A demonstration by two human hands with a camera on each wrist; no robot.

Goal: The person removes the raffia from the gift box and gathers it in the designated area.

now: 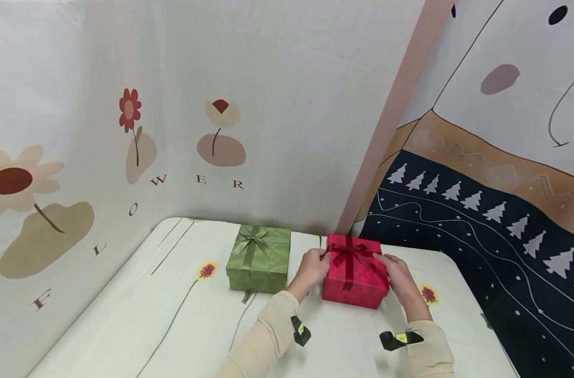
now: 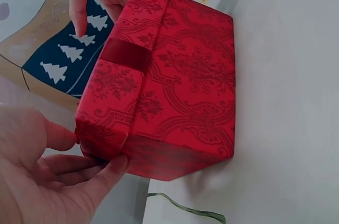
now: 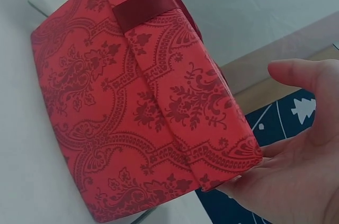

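Red gift box (image 1: pixel 354 273) sits between both hands, fingers (image 2: pixel 108 173) clamped on its lid's corners.

Matt patterned-paper red box (image 1: pixel 355 273) — satin ribbon (image 1: pixel 349 257)

Second gift box (image 1: pixel 259 258) left of the gift box (image 1: pixel 354 271) on the table (image 1: pixel 126 325), my left hand (image 1: pixel 310 270) between them, my right hand (image 1: pixel 400 276) on its right side.
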